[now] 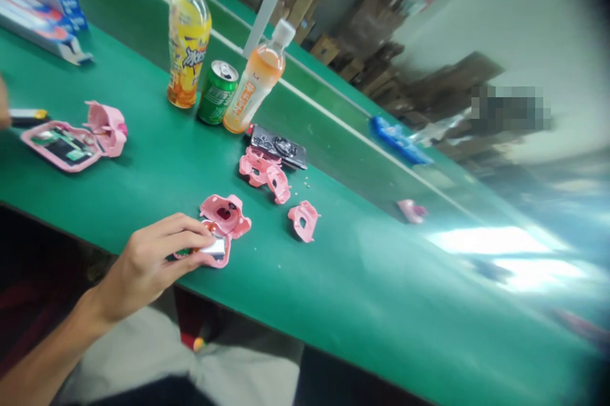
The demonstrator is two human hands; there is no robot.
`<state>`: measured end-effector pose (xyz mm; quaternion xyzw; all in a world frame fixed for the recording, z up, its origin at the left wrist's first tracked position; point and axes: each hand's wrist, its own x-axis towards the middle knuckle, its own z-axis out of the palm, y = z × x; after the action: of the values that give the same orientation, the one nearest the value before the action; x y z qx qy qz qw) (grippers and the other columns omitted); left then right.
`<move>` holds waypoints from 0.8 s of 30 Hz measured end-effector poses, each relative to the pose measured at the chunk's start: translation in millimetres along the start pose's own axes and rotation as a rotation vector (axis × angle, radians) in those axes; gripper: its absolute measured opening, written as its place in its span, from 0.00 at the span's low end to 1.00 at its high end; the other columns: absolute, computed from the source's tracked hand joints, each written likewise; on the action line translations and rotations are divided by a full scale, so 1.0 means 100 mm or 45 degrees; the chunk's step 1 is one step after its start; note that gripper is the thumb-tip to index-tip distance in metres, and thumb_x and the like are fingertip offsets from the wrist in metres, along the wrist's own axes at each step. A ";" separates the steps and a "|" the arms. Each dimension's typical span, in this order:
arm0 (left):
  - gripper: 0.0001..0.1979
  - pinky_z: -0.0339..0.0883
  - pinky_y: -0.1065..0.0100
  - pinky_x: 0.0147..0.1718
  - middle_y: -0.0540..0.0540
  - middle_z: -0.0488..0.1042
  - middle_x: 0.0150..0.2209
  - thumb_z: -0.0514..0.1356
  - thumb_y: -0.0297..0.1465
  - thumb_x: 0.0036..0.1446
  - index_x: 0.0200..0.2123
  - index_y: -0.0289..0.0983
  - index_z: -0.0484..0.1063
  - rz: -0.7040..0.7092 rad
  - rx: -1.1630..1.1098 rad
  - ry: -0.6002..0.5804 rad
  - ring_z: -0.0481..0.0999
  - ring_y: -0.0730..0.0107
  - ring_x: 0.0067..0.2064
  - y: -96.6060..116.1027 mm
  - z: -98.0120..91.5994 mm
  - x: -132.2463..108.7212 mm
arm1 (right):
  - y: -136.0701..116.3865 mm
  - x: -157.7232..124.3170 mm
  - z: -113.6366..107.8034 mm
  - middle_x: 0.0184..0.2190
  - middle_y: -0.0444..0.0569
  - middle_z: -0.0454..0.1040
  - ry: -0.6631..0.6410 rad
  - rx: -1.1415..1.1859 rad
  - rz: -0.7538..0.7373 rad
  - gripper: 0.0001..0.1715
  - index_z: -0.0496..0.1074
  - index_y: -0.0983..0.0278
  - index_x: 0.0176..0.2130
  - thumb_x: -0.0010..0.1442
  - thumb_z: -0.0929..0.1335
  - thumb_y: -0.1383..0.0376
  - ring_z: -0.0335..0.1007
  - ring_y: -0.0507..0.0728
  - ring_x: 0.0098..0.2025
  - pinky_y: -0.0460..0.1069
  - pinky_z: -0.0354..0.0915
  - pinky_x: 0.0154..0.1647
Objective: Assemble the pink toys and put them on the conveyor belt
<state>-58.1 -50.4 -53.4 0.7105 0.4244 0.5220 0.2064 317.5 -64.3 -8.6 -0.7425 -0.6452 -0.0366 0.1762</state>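
Observation:
My left hand (152,253) reaches in from the lower left, fingers and thumb closed on a small silver block (218,248). The block is over the lower part of an open pink casing (232,215), partly hidden by the fingers. Inside the casing's raised part is a dark opening. To its right lies a loose pink shell piece (311,222). More pink shell pieces (279,182) rest just beyond, against a dark phone-like device (286,147). My right hand is out of view.
Beyond stand a yellow-capped bottle (189,44), a green can (218,93) and a white-capped bottle (257,79). At left are an open pink casing with circuitry (71,161), boxes (42,12) and part of a person's hand (2,102) near a tool.

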 end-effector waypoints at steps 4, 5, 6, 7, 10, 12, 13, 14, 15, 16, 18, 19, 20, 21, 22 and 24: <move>0.05 0.73 0.70 0.45 0.45 0.82 0.40 0.64 0.28 0.63 0.43 0.36 0.79 0.068 -0.028 -0.034 0.79 0.69 0.44 0.01 0.00 0.02 | -0.91 -0.17 0.12 0.48 0.54 0.79 -0.034 0.406 -0.657 0.18 0.76 0.55 0.53 0.68 0.66 0.54 0.78 0.65 0.50 0.62 0.78 0.50; 0.05 0.73 0.69 0.45 0.45 0.81 0.40 0.64 0.28 0.63 0.43 0.37 0.78 0.078 -0.046 -0.052 0.78 0.68 0.44 0.01 0.00 0.01 | -1.14 -0.11 0.17 0.51 0.54 0.78 -0.193 0.514 -0.892 0.15 0.76 0.57 0.53 0.69 0.67 0.59 0.76 0.63 0.53 0.60 0.76 0.54; 0.06 0.73 0.69 0.44 0.45 0.81 0.39 0.64 0.29 0.63 0.43 0.37 0.77 0.073 -0.066 -0.067 0.78 0.68 0.43 0.00 0.01 0.01 | -1.35 -0.02 0.21 0.52 0.54 0.77 -0.329 0.607 -1.068 0.13 0.75 0.59 0.53 0.70 0.67 0.63 0.75 0.60 0.54 0.58 0.74 0.56; 0.06 0.72 0.70 0.41 0.46 0.81 0.39 0.64 0.30 0.64 0.43 0.37 0.76 0.050 -0.079 -0.076 0.78 0.68 0.42 0.00 0.01 0.00 | -1.52 0.08 0.25 0.51 0.54 0.78 -0.452 0.700 -1.202 0.12 0.75 0.61 0.52 0.70 0.67 0.66 0.75 0.58 0.53 0.55 0.74 0.55; 0.08 0.72 0.72 0.37 0.47 0.79 0.38 0.64 0.33 0.65 0.45 0.38 0.74 -0.044 -0.069 -0.115 0.77 0.70 0.40 -0.02 -0.01 -0.02 | -1.75 0.34 0.34 0.44 0.51 0.79 -0.666 0.851 -1.285 0.06 0.75 0.64 0.45 0.69 0.67 0.70 0.76 0.55 0.47 0.50 0.74 0.49; 0.17 0.74 0.70 0.42 0.45 0.78 0.43 0.64 0.41 0.62 0.50 0.39 0.73 -0.071 -0.037 -0.150 0.78 0.66 0.45 -0.03 -0.04 -0.03 | -1.72 0.41 0.37 0.42 0.50 0.80 -0.713 0.922 -1.203 0.04 0.75 0.64 0.43 0.68 0.69 0.70 0.76 0.55 0.45 0.50 0.74 0.48; 0.25 0.74 0.66 0.47 0.43 0.77 0.47 0.65 0.47 0.59 0.54 0.39 0.71 -0.076 -0.004 -0.163 0.77 0.62 0.49 -0.03 -0.06 -0.03 | -1.69 0.42 0.39 0.43 0.50 0.80 -0.718 0.958 -1.147 0.06 0.75 0.63 0.45 0.67 0.69 0.70 0.77 0.55 0.46 0.51 0.73 0.49; 0.32 0.74 0.61 0.51 0.40 0.75 0.52 0.65 0.52 0.56 0.57 0.40 0.69 -0.089 0.047 -0.179 0.76 0.57 0.54 -0.04 -0.08 -0.03 | -1.65 0.41 0.40 0.45 0.50 0.80 -0.715 0.996 -1.089 0.09 0.75 0.62 0.47 0.66 0.70 0.70 0.77 0.55 0.47 0.51 0.73 0.51; 0.35 0.73 0.58 0.54 0.38 0.73 0.57 0.64 0.53 0.55 0.60 0.41 0.68 -0.106 0.115 -0.203 0.74 0.54 0.57 -0.04 -0.10 -0.04 | -1.62 0.41 0.40 0.46 0.50 0.80 -0.714 1.025 -1.042 0.11 0.76 0.61 0.49 0.66 0.71 0.70 0.77 0.55 0.47 0.52 0.74 0.51; 0.33 0.72 0.58 0.55 0.38 0.71 0.59 0.64 0.50 0.58 0.62 0.42 0.67 -0.115 0.191 -0.231 0.72 0.53 0.59 -0.04 -0.11 -0.05 | -1.60 0.40 0.41 0.46 0.50 0.79 -0.706 1.041 -1.015 0.13 0.76 0.60 0.50 0.66 0.71 0.69 0.77 0.55 0.47 0.52 0.74 0.51; 0.19 0.72 0.62 0.53 0.40 0.72 0.57 0.60 0.35 0.67 0.60 0.43 0.69 -0.077 0.303 -0.269 0.72 0.59 0.58 -0.05 -0.11 -0.08 | -1.57 0.37 0.43 0.46 0.50 0.78 -0.663 1.049 -1.033 0.12 0.77 0.60 0.50 0.66 0.71 0.69 0.77 0.55 0.46 0.50 0.75 0.49; 0.16 0.72 0.64 0.52 0.42 0.73 0.54 0.57 0.27 0.69 0.57 0.42 0.71 -0.047 0.329 -0.268 0.73 0.62 0.56 -0.06 -0.09 -0.09 | -1.57 0.36 0.45 0.45 0.49 0.78 -0.642 1.038 -1.065 0.12 0.78 0.60 0.49 0.67 0.70 0.69 0.77 0.54 0.45 0.49 0.75 0.48; 0.16 0.72 0.65 0.51 0.42 0.75 0.51 0.56 0.22 0.68 0.55 0.40 0.72 -0.017 0.342 -0.246 0.74 0.64 0.54 -0.06 -0.07 -0.11 | -1.56 0.35 0.47 0.44 0.49 0.77 -0.623 1.010 -1.093 0.11 0.78 0.60 0.49 0.67 0.70 0.69 0.77 0.54 0.45 0.48 0.75 0.47; 0.16 0.72 0.66 0.50 0.42 0.76 0.49 0.56 0.19 0.67 0.54 0.38 0.72 0.004 0.356 -0.211 0.74 0.65 0.53 -0.06 -0.05 -0.13 | -1.56 0.33 0.49 0.44 0.49 0.77 -0.604 0.970 -1.118 0.11 0.77 0.61 0.49 0.68 0.68 0.70 0.76 0.53 0.44 0.47 0.75 0.47; 0.16 0.72 0.66 0.50 0.42 0.77 0.48 0.57 0.18 0.66 0.54 0.36 0.72 0.010 0.380 -0.180 0.75 0.65 0.52 -0.06 -0.03 -0.15 | -1.56 0.32 0.50 0.44 0.50 0.76 -0.590 0.925 -1.142 0.12 0.77 0.61 0.49 0.69 0.67 0.71 0.76 0.53 0.44 0.47 0.76 0.46; 0.16 0.72 0.65 0.51 0.42 0.77 0.49 0.58 0.18 0.65 0.54 0.35 0.71 0.016 0.441 -0.138 0.75 0.65 0.52 -0.05 -0.01 -0.17 | -1.54 0.29 0.53 0.45 0.52 0.76 -0.575 0.816 -1.181 0.14 0.76 0.63 0.51 0.69 0.66 0.72 0.75 0.54 0.45 0.48 0.76 0.46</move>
<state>-62.4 -61.7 -67.1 0.7652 0.4918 0.4031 0.1005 163.2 -4.6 -17.4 -0.2831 -0.9019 0.2449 0.2154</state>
